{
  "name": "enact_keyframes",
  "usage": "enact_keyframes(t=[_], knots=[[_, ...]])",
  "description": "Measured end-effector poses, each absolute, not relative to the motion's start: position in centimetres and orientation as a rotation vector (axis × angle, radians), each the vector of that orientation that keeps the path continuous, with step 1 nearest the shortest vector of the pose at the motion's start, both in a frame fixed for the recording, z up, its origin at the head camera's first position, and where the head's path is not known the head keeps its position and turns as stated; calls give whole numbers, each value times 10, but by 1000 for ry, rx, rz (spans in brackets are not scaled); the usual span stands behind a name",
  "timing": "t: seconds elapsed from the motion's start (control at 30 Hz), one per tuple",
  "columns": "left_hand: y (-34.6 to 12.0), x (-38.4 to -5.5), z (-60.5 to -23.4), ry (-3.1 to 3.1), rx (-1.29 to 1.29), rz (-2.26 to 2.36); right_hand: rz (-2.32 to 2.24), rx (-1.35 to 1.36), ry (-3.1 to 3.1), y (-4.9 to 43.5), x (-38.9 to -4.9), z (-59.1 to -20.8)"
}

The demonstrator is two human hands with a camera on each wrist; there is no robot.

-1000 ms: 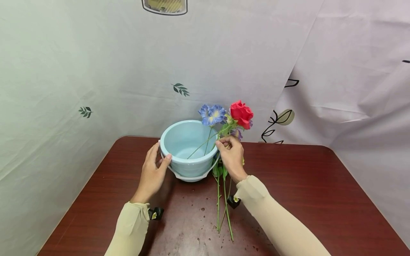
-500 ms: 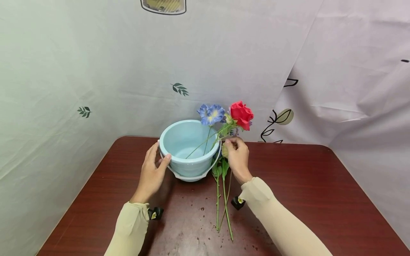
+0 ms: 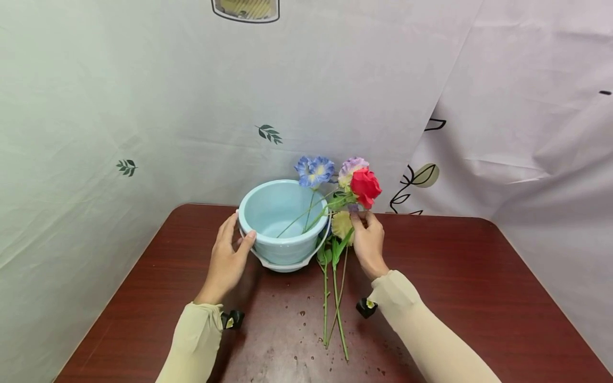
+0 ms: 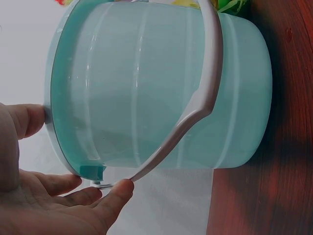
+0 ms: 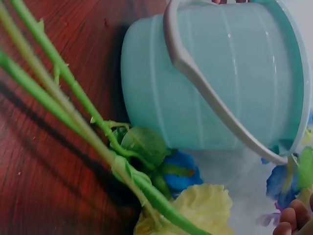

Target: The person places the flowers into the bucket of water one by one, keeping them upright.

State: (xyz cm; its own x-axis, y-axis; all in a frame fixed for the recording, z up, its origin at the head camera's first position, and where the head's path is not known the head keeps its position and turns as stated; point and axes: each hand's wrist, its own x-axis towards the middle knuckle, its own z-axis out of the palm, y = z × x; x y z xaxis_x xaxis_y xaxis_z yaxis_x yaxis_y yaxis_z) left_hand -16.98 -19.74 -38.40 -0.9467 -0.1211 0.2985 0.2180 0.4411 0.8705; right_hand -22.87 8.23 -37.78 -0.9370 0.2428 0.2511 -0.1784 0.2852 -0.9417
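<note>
A light blue bucket with a white handle stands near the table's back edge. My left hand rests against its left side, thumb on the rim and fingers by the handle's end. My right hand is right of the bucket, its fingertips at a purple flower below a red rose. Whether they pinch it is unclear. A blue flower leans out of the bucket on its stem. Behind the rose shows a pale purple flower.
A yellow flower and another blue flower lie against the bucket's right side. Their green stems stretch toward the front of the dark red table, amid water drops. A white printed cloth hangs behind.
My right hand has moved right and slightly down from the bucket's rim. The red rose has sunk a little, revealing the pale purple flower, and more of the yellow flower shows. My left hand stays put.
</note>
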Motion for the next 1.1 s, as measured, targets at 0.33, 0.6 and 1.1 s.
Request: enact_keyframes(t=[0.33, 0.6, 1.1], knots=[[-198, -169, -384, -2386, -73, -1501, 1642, -185, -2207, 86, -231, -381], [-198, -170, -384, -2388, -71, -1503, 1605, -180, -2239, 89, -230, -385], [-196, -170, -383, -2370, -86, -1501, 1534, -133, -2344, 95, -230, -397]])
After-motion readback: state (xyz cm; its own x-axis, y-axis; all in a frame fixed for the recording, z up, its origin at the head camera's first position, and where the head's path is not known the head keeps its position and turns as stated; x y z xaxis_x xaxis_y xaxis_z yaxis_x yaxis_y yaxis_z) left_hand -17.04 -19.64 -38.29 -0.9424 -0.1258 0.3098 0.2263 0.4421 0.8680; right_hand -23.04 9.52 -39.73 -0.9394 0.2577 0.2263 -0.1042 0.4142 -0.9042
